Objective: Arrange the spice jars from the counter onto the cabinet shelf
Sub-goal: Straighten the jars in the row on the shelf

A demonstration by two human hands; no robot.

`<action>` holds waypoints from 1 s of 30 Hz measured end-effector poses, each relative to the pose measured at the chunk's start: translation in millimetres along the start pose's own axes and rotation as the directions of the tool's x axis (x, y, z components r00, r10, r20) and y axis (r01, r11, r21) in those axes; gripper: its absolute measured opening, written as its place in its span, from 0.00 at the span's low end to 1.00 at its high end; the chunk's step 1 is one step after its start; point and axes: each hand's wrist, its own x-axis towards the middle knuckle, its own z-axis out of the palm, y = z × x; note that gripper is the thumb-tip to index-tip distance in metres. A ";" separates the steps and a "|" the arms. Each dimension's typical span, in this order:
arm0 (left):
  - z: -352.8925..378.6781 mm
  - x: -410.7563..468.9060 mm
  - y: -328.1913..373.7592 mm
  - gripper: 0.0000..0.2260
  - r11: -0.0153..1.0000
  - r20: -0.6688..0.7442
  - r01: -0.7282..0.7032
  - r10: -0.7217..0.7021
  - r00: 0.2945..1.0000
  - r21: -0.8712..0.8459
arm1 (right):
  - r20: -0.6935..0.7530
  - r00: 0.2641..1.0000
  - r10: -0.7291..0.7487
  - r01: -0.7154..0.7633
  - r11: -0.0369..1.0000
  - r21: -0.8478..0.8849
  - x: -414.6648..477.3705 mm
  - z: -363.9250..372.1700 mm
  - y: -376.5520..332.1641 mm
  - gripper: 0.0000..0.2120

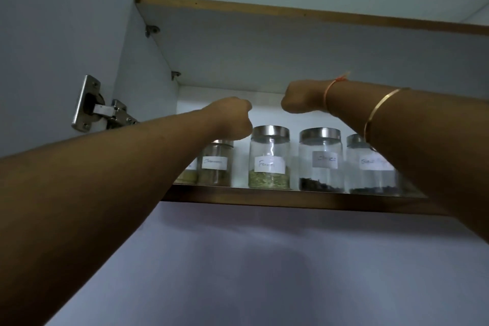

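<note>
Seen from below, a person's two bare arms reach up into an open wall cabinet, toward a row of glass spice jars lined along the front of the cabinet shelf (291, 200), which crosses the middle of the frame. The left hand (232, 118), just left of centre, is turned away from the camera above the steel lid of a jar with an unreadable label (215, 163); its fingers are hidden behind the wrist, so it cannot be told how far they are curled or whether they touch the lid. The right hand (301, 99), right of centre and slightly higher, hangs in the air above and behind the jars with nothing visibly in it; its fingers are hidden too. An orange thread (329, 92) circles the right wrist and a thin gold bangle (375, 114) sits further down that forearm. Along the shelf, from left to right, stand a jar mostly hidden by the left arm (189, 173), the unreadable-label jar, a jar of greenish seeds (269, 157), a jar of dark spice (321, 160) and a further jar (367, 164) partly behind the right forearm. A steel door hinge (98, 106) shows at the left of the frame.
</note>
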 end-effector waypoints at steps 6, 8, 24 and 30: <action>-2.7 12.7 37.8 0.29 0.999 0.216 0.007 0.003 0.976 -0.048 | 0.132 0.987 0.089 -0.093 0.995 0.026 -7.5 -1.0 44.9 0.17; 0.6 16.0 43.1 0.27 1.000 0.235 -0.004 0.001 0.972 0.014 | 0.184 0.978 0.093 -0.104 0.993 0.050 -9.4 4.1 56.8 0.12; 29.7 42.3 30.3 0.21 0.980 0.093 -0.057 0.039 0.995 0.193 | 0.189 0.978 -0.083 0.063 0.992 0.110 15.9 40.8 68.8 0.14; 42.4 54.1 21.5 0.20 0.970 0.118 -0.046 0.019 0.993 0.238 | 0.186 0.977 -0.105 0.097 0.994 0.051 37.5 63.8 69.3 0.17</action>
